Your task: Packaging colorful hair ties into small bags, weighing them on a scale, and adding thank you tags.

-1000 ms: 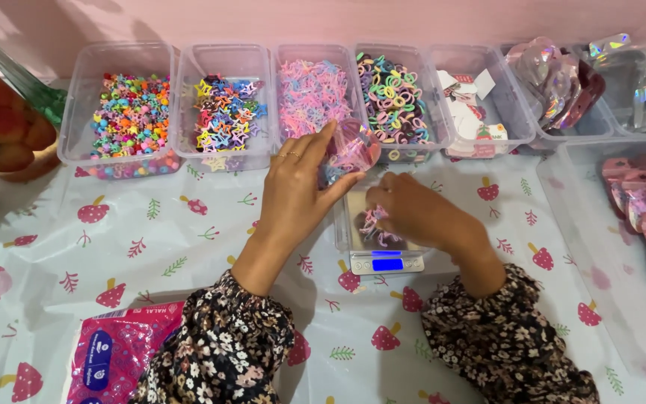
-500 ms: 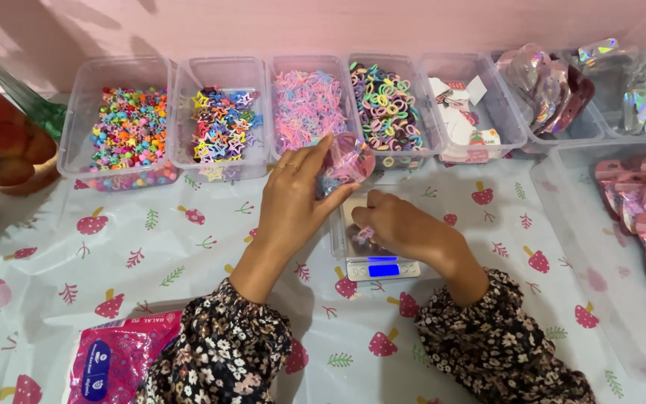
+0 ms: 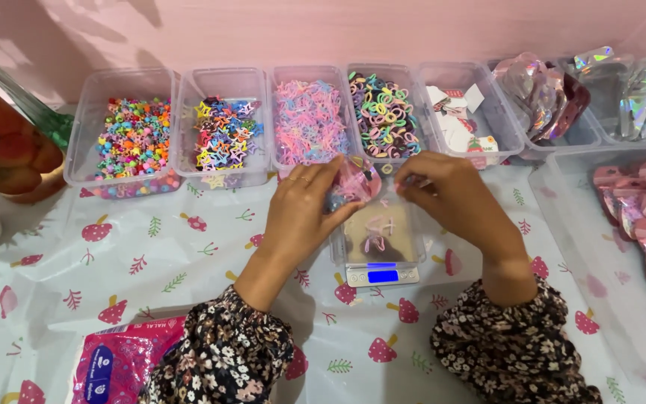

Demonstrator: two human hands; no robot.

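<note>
Holding: left hand, fingers curled around a small clear pouch with pink and blue pieces inside, raised just above the far edge of the scale.
Right hand: fingertips pinched together beside the pouch's mouth; what they grip is too small to tell.
Scale: small silver pocket scale on the tablecloth, between the two wrists, its blue display lit at the near edge.
On the pan: a few pink star clips lying loose, apart from both hands.
Bin row, left to right: clear tub of mixed colourful beads; tub of multicolour star clips; tub of pink star clips; tub of small elastic rings; tub of printed cards; tub of holographic pouches.
Right side: large clear tray holding pink packets.
Near left corner: pink plastic packet, beside the left floral sleeve.
Surface: white tablecloth printed with red mushrooms and leaves.
</note>
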